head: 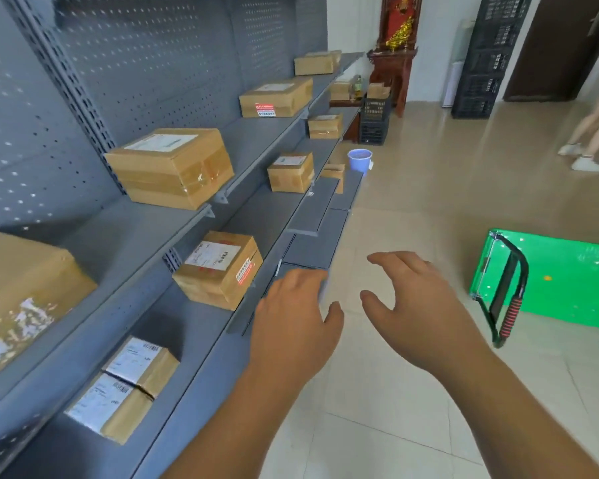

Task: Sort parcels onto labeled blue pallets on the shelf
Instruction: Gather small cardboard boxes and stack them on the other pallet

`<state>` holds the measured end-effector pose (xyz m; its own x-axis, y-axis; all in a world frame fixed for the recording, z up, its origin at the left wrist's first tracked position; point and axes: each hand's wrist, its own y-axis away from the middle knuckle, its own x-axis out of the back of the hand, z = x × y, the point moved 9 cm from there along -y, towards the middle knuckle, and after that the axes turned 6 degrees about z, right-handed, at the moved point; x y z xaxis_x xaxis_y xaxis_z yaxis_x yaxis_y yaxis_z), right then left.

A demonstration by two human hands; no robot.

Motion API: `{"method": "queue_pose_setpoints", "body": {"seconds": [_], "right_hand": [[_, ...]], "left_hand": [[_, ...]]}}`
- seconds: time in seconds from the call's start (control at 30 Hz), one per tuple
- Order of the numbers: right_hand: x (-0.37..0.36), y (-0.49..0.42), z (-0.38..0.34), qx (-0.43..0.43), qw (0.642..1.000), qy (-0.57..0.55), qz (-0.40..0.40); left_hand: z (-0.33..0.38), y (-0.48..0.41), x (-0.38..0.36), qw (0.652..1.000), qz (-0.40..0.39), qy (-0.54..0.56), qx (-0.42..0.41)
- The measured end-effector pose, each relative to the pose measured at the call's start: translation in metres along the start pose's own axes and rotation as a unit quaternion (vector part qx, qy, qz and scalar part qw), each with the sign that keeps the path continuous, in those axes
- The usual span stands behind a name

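Here our left hand (293, 323) and right hand (419, 305) hover bare, fingers spread, grasping nothing, likely between parcels; the nearest parcel (218, 269) sits left on the grey shelf (194, 340), label upward for reading.

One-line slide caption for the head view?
Both hands, left and right, hover empty beside grey shelves holding taped cardboard parcels.
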<state>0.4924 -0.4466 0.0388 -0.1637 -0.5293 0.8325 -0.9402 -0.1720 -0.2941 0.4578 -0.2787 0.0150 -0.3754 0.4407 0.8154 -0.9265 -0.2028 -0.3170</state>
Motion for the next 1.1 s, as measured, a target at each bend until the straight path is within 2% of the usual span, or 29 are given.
{"method": "queue_pose_setpoints", "body": {"seconds": [0.27,0.6,1.1], "right_hand": [[-0.089,-0.048,-0.042,0.116,0.987,-0.031,-0.11],[-0.198,-0.058,-0.146,0.258,0.945,0.005,-0.2],[-0.343,-0.029,-0.26,0.366,0.874,-0.012,-0.319]], "left_hand": [[-0.081,-0.002,0.0,0.985,0.02,-0.057,0.16],[-0.192,0.026,0.03,0.952,0.054,-0.11,0.279],[-0.33,0.106,0.051,0.861,0.043,-0.165,0.48]]}}
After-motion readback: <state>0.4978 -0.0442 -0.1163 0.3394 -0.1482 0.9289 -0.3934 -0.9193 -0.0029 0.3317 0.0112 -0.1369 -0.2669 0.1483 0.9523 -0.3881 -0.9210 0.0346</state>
